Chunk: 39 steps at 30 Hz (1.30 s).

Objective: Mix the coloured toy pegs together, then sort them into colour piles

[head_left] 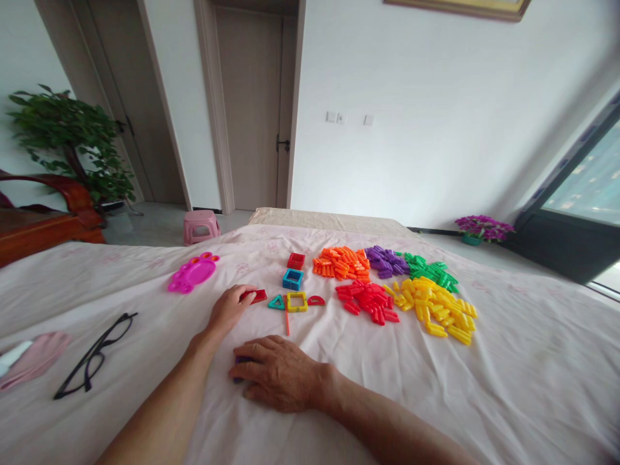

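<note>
My left hand (231, 305) is closed on a red magnetic tile (259, 296), gripping its left end near the sheet. Nearer to me, my right hand (278, 374) lies palm down with bent fingers around a dark purple piece (241, 360), mostly hidden beneath them. Between and beyond the hands, a teal triangle tile (277, 302), a yellow square tile (297, 301) and a red half-round tile (316, 301) form a row. An orange stick (287, 323) points toward me below the yellow square. Behind it are blue square tiles (293, 279) and red square tiles (296, 260).
Loose pieces lie in orange (341, 263), purple (386, 261), green (433, 272), red (368, 300) and yellow (436, 307) piles at right. A magenta paw-shaped tray (196, 274), black eyeglasses (94, 355) and a pink cloth (41, 358) rest at left on the pale sheet (523, 361).
</note>
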{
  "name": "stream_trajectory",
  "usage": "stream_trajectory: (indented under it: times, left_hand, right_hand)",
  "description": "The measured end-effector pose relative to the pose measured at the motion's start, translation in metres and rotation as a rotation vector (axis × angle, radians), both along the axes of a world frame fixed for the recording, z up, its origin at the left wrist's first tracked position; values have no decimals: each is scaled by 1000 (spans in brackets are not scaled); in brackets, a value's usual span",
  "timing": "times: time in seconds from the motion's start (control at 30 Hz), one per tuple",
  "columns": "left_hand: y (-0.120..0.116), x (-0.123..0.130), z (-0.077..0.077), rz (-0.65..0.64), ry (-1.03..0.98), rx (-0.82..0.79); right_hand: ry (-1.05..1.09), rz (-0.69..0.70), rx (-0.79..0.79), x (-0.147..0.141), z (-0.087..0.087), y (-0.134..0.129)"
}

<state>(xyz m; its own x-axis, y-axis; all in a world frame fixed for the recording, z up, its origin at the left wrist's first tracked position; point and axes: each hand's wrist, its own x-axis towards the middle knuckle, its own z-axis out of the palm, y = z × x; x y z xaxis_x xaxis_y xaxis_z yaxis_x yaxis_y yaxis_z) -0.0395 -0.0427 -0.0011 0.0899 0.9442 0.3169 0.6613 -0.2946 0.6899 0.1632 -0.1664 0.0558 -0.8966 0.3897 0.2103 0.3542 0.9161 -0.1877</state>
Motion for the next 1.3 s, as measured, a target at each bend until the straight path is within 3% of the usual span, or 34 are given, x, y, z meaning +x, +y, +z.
stream_trajectory:
  times: [0.23, 0.37, 0.63, 0.77, 0.93, 1.07, 1.3]
  left_hand:
    - [1, 0, -1, 8, 13, -5]
    - [0, 0, 0, 2, 13, -12]
    - [2, -2, -2, -6, 17, -23]
    - [4, -2, -4, 0, 18, -24]
    - [4, -1, -3, 3, 20, -19]
    - [2, 0, -1, 1, 24, -21]
    - [0, 1, 1, -3, 27, -19]
  right_hand:
    - [24, -194, 1, 8, -3, 9]
    - [9, -216, -10, 16, -4, 19]
    - [373, -534, -159, 51, -6, 55]
    - [333, -541, -151, 50, -12, 51]
    - [130, -457, -30, 24, -12, 32]
    - [84, -396, 30, 10, -10, 25]
    - [92, -479, 39, 12, -12, 23]
